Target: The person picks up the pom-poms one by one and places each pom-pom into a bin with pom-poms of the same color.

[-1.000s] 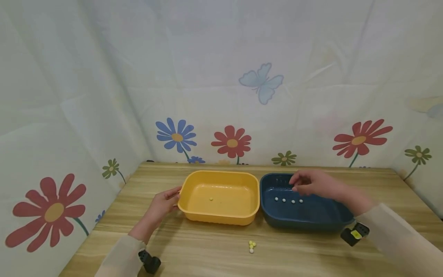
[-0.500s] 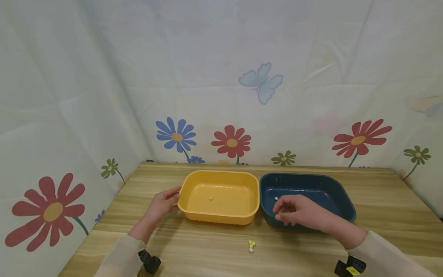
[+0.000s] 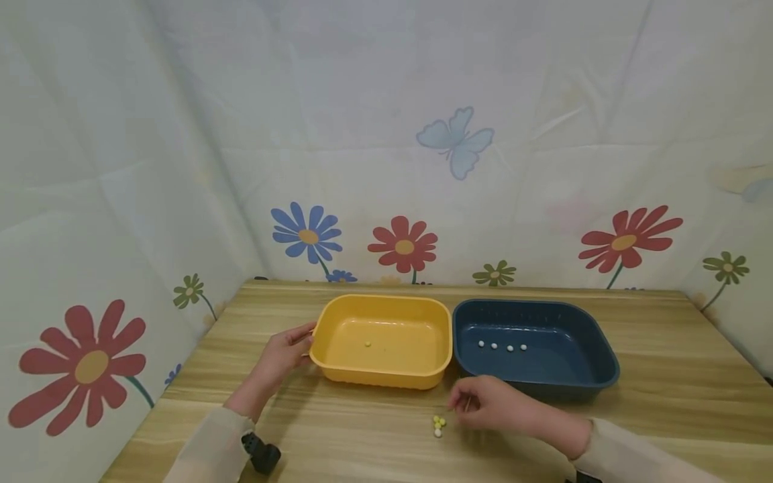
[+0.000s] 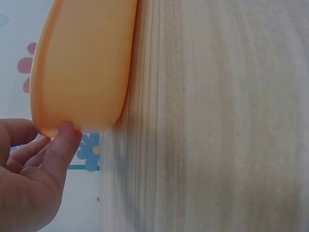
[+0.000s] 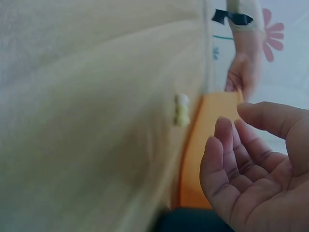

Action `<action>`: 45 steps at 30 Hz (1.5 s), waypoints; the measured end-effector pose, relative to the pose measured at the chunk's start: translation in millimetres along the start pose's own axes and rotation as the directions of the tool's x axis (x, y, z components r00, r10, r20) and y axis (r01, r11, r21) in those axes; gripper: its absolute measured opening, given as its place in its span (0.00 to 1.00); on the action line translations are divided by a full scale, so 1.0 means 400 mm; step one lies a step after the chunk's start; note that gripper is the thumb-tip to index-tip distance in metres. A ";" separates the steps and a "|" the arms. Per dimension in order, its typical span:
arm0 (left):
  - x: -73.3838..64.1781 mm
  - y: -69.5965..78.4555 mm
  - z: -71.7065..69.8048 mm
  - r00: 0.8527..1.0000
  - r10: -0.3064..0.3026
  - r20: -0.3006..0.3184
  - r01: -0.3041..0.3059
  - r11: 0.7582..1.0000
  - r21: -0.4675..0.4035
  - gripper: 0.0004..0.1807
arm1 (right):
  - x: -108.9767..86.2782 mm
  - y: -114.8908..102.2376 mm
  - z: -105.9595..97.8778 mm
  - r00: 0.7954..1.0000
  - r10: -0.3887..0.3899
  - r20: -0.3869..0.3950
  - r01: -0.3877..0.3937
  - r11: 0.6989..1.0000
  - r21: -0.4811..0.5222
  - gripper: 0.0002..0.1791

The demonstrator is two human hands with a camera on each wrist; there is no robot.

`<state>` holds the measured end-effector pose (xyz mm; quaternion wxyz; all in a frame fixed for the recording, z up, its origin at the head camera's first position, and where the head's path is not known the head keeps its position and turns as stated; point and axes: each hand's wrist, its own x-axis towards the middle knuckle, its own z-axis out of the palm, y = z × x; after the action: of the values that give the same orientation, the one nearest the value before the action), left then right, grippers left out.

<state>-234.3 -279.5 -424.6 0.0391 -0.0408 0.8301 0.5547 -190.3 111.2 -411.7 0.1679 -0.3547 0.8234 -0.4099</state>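
Observation:
My left hand (image 3: pixel 280 359) grips the left end of a yellow plastic basin (image 3: pixel 386 380). In the left wrist view the thumb and fingers pinch its rim (image 4: pixel 46 133). One small yellow ball (image 3: pixel 368 344) lies inside it. My right hand (image 3: pixel 498 404) hovers above the table in front of a dark blue basin (image 3: pixel 543 387), fingers loosely curled and holding nothing. Just left of its fingertips, a small cluster of yellow balls (image 3: pixel 439 421) touches or nearly touches a white ball (image 3: pixel 437 433). Several white balls (image 3: pixel 510 348) form a row in the blue basin.
The two basins stand side by side on a wood-grain table (image 3: pixel 338 436). Behind and left of it hangs a pale cloth (image 3: pixel 338 100) printed with flowers and a butterfly. The table's far edge meets this cloth.
My right hand has moved from above the blue basin toward the front left, down near the ball cluster. The row of white balls is fully visible again. My left hand stays on the yellow basin.

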 end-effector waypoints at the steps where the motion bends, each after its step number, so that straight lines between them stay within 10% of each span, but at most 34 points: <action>1: 0.000 0.000 0.000 1.000 0.001 -0.001 -0.001 1.000 -0.002 0.26 | 0.003 0.002 0.008 1.000 0.000 0.003 0.000 1.000 -0.005 0.04; 12: 0.000 -0.004 -0.001 1.000 0.001 -0.006 -0.001 1.000 0.002 0.26 | 0.022 0.022 0.072 0.997 0.069 0.040 -0.071 0.997 0.028 0.07; 45: -0.006 -0.006 -0.002 1.000 0.009 -0.004 -0.009 1.000 -0.006 0.26 | 0.029 0.026 0.093 0.995 -0.096 -0.029 0.085 0.962 -0.260 0.07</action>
<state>-231.7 -281.1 -426.3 0.0352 -0.0384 0.8288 0.5571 -181.7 86.5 -442.2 0.0844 -0.4023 0.8561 -0.3132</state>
